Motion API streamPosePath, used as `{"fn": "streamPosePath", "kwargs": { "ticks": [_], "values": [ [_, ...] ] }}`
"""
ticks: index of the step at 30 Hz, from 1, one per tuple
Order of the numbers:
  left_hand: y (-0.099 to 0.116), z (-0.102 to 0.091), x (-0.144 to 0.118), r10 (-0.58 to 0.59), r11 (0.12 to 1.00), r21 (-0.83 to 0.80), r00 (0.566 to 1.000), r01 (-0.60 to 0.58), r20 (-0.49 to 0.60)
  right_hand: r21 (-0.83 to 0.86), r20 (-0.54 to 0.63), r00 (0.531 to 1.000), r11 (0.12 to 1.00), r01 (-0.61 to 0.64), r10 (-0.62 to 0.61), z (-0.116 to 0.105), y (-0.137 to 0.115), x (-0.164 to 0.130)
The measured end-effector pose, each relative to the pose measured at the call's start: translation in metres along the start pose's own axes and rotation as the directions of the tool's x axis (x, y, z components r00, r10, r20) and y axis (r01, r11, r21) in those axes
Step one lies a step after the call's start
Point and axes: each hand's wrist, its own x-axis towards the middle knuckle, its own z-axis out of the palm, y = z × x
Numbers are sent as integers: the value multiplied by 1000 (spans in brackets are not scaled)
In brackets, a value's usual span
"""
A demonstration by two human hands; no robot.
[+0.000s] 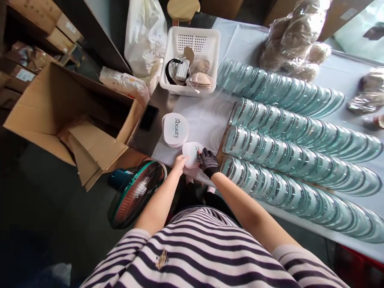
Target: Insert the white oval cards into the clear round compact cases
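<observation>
A: Step in hand?

B: Handling a single white printed piece (189, 157), rounded-square, "beauty" lettered across it. Both hands on it. My reading: a steadying or checking moment, one piece at a time.

A: Where does it sit?

B: Near edge of the table, in front of the torso, just beside a stack (172, 134) of similar pieces. Resting on the table cover (198, 114) or lifted a little? Cannot tell.

A: Grip?

B: Left hand (180, 163), bare, grasps the near-left rim, thumb on top, other fingers mostly hidden. Right hand (208, 160), in a dark mesh glove (some fingertips look bare), has its fingers on the right side, partly over the lettering. Pinching or only pressing, cannot tell.

A: And the next move calls for?

B: In my judgement, light handling by the edges: the piece looks thin, and the print could smudge under a fingertip. Also elbow care on the right, where rows of clear, green-tinted pieces (288, 156) stand on edge, close to the gloved hand.
</observation>
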Motion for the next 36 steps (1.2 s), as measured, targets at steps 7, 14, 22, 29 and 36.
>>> {"fn": "streamPosePath", "kwargs": {
  "ticks": [7, 14, 22, 29, 36],
  "values": [
    [10, 6, -9, -60, 998, 18, 993, 58, 106, 97, 20, 1000, 995, 10, -12, -7, 0, -1],
    [26, 14, -85, 75, 990, -137, 952, -36, 297, 815, -137, 972, 580, 0, 192, -57, 16, -54],
    [-9, 128, -185, 18, 995, 75, 852, -67, 524, 951, -306, 891, 141, 274, 335, -68, 130, -185],
    [-106, 268, -247, 20, 977, 163, 824, -135, 566, 797, -508, 711, 580, 172, 487, -22, 257, -302],
    [-176, 352, -286, -2, 945, 247, 751, -215, 660, 871, -432, 539, 490, 39, 723, -3, 327, -368]
  ]
}}
